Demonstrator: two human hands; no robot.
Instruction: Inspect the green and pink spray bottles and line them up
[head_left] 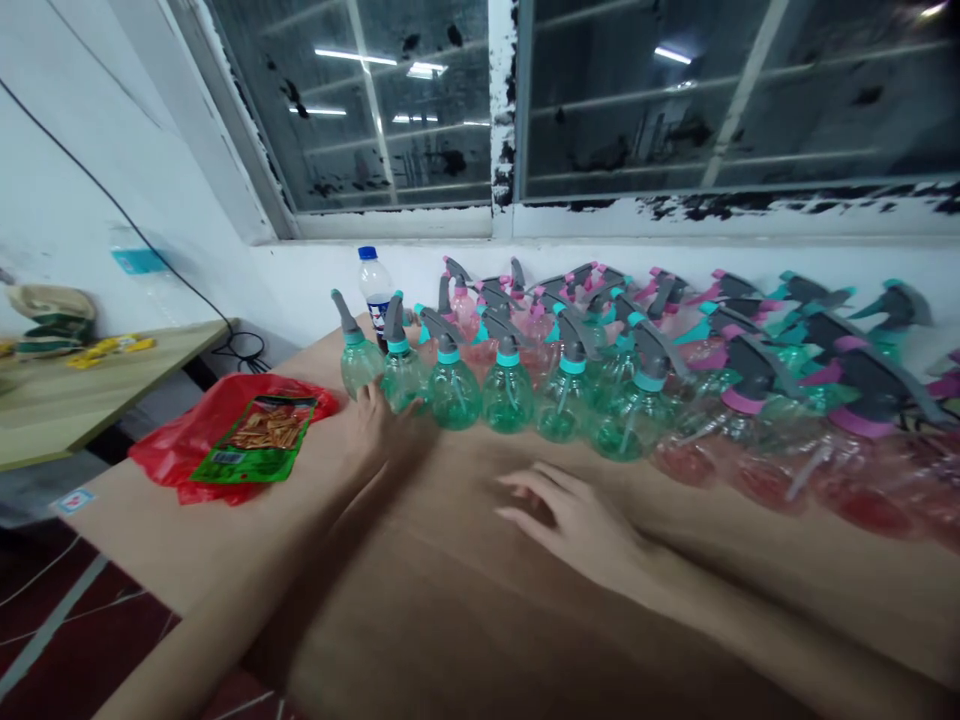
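Left hand point(379, 425) — at bottle point(355, 362), right hand point(574, 512) — half-open

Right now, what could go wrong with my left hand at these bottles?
Your left hand is at the leftmost green spray bottle, close to the next green bottle; a bump might tip either. The blue-capped bottle stands just behind, so a backward push could knock it too. The red bag, under a snack packet, lies by the left edge of the table and might slide off if your forearm catches it.
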